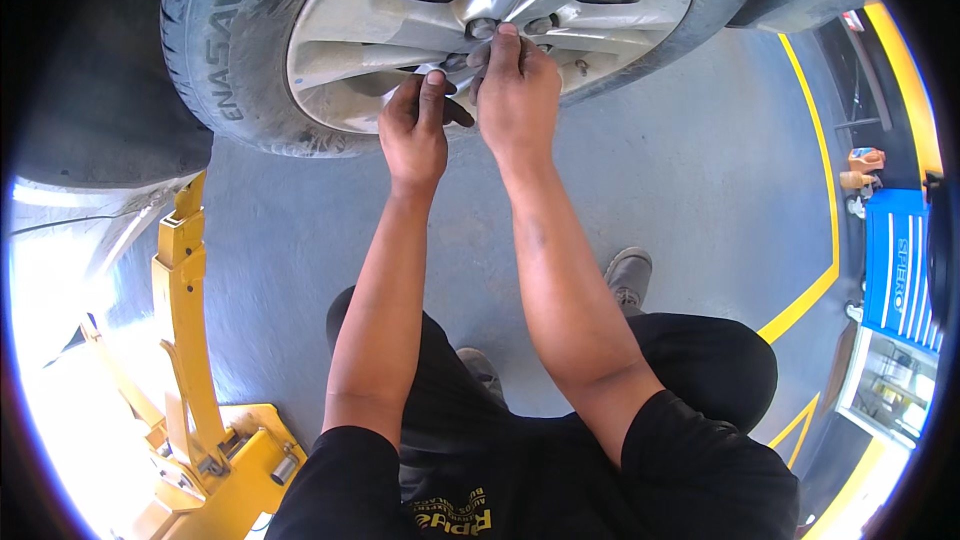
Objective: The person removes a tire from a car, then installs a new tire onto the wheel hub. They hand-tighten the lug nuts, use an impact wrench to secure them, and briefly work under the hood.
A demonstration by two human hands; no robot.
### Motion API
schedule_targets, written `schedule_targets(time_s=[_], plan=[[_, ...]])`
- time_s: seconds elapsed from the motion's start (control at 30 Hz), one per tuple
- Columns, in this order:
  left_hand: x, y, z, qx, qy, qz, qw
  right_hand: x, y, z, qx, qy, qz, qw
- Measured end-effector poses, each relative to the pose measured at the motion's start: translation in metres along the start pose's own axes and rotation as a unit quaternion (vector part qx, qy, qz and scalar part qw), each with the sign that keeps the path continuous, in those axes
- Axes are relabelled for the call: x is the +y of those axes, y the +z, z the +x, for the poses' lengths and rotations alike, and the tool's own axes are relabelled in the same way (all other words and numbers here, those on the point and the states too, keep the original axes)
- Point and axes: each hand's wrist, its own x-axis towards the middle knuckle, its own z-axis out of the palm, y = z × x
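A car wheel with a silver spoked rim point(345, 65) and a dusty black tyre point(235, 35) fills the top of the view. Dark lug nuts point(541, 26) ring its hub. My right hand point(520, 100) is closed at the hub, its thumb beside one nut; whatever its fingers grip is hidden. Lower and to the left, my left hand point(415, 135) has its fingers curled near another nut point(455, 62). Its thumb points up toward the spokes, and what lies in its grasp cannot be made out. Both hands' fingers are blackened with grime.
A yellow lifting stand point(185, 290) rises at the left, its base on the grey floor point(290, 240). Yellow lines point(822, 160) mark the floor at the right. Beyond them are a blue tool cabinet point(895, 260) and orange bottles point(866, 160). My grey shoes point(629, 275) are below.
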Motion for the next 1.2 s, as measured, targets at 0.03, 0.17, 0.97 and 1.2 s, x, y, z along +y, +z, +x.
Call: schedule_targets(time_s=[0.03, 0.17, 0.97, 1.2], plan=[[-0.002, -0.001, 0.002, -0.003, 0.013, -0.003, 1.000, -0.002, 0.003, -0.002, 0.027, -0.044, -0.047, 0.998], [-0.011, 0.013, 0.004, 0.005, 0.024, -0.035, 0.999, -0.007, -0.006, 0.002, -0.030, 0.046, 0.061, 0.997], [-0.017, 0.005, 0.000, -0.097, -0.040, 0.033, 0.994, -0.007, 0.000, 0.003, -0.038, 0.092, 0.184, 0.978], [-0.023, 0.006, 0.003, -0.082, -0.026, 0.045, 0.995, -0.006, 0.001, 0.001, -0.028, 0.041, 0.103, 0.993]])
